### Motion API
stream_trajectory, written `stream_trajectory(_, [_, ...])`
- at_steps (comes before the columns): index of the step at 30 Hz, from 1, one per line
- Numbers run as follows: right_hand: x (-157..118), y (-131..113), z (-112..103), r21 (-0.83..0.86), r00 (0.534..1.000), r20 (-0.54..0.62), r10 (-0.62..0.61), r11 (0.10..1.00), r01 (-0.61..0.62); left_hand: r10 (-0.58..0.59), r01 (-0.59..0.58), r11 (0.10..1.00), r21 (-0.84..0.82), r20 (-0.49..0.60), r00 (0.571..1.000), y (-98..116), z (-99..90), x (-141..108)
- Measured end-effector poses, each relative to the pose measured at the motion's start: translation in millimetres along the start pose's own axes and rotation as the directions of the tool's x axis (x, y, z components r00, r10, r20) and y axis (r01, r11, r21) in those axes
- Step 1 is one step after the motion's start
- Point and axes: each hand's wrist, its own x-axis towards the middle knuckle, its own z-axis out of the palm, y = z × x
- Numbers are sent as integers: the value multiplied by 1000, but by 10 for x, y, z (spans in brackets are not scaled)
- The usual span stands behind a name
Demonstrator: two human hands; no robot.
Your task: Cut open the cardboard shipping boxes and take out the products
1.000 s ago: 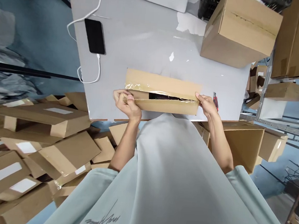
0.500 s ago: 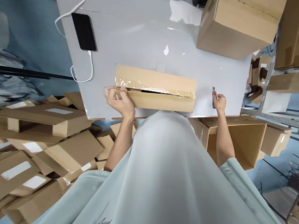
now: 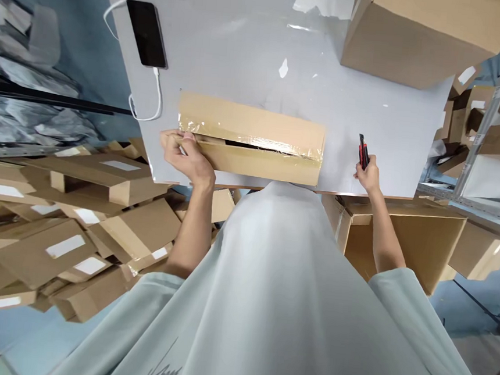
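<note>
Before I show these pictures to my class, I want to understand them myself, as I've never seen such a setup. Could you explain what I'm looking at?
There is no machine here: a person works bare-handed. One camera, worn on the person's head, looks forward and down, so their pale shirt fills the lower middle.

The left hand grasps the left end of a long cardboard box at the table's near edge. Its taped seam gapes partly; what's inside can't be made out. The right hand holds a red-and-black cutter.

Also on the table are a phone with a white cable plugged in and a larger box. Off its left side lies a pile of cardboard boxes.
</note>
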Motion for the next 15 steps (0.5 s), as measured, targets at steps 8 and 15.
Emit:
stream_trajectory(8, [-1043,-1151,-1016,-171,655,306,-691,637,752,-18,15,999,-31,-116,993,57,57,15])
stream_trajectory(15, [-971,-1546,-1269,-331,590,505,-630,490,807,-68,65,997,-36,-77,995,52,30,-31])
